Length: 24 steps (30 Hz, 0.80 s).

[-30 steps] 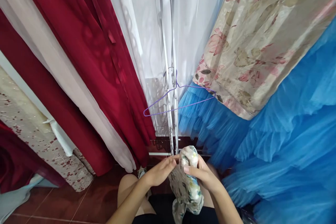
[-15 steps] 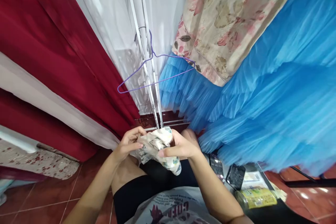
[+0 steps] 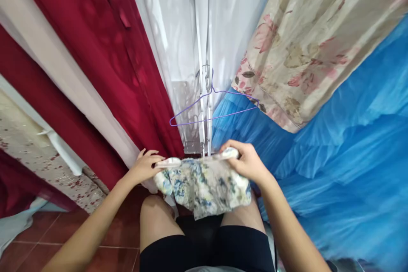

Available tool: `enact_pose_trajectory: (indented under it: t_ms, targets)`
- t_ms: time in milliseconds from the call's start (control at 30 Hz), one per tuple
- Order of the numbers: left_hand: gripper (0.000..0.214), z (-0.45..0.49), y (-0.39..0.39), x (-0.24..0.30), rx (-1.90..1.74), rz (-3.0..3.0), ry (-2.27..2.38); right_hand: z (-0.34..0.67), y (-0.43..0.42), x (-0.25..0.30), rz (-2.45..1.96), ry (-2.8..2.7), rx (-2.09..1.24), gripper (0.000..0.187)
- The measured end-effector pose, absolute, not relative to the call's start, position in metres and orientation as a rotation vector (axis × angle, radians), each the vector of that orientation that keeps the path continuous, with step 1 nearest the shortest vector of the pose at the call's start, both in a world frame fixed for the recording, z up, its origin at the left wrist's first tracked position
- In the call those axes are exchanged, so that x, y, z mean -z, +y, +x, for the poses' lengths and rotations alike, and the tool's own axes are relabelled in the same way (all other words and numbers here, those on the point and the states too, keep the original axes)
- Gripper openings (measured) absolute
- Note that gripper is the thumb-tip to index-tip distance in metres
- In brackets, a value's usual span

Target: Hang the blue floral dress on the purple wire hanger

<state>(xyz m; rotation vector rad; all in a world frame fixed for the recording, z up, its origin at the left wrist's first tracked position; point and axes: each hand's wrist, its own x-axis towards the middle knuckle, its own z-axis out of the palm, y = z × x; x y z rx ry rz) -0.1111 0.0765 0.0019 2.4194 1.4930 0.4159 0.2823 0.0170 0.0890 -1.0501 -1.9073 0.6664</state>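
In the head view, the person's left hand [image 3: 145,168] grasped one end of a floral cloth [image 3: 207,189], and the right hand [image 3: 247,161] gripped its other end. The cloth was stretched between them, its lower part hanging loose above the person's knees. A purple hanger [image 3: 226,115] hung beyond it by the white poles [image 3: 202,134]. Red fabric [image 3: 108,63] hung off to the left, and blue tulle [image 3: 334,182] spread to the right.

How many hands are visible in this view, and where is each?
2. The left hand is at the left end of the flowered cloth; the right hand holds its right end. No other hand shows.
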Motion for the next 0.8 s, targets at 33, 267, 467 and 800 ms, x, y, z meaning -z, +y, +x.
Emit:
enact_pose_trajectory:
  t_ms: [33, 267, 467, 800]
  targets:
    - [0.015, -0.115, 0.084, -0.011, -0.459, 2.427, 1.547, 0.285, 0.036, -0.088, -1.067, -1.892, -0.587, 0.025]
    - [0.032, -0.084, 0.128, -0.066, -0.761, 2.463, 1.861, 0.302, 0.151, -0.077, -1.477, -1.842, -0.213, 0.042]
    - [0.040, -0.051, 0.143, -0.088, -1.130, 2.389, 1.800, 0.303, 0.146, -0.059, -1.554, -1.877, -0.161, 0.022]
    - [0.045, 0.015, 0.151, -0.123, -1.406, 2.463, 1.351, 0.274, 0.094, -0.062, -1.299, -1.879, -0.383, 0.033]
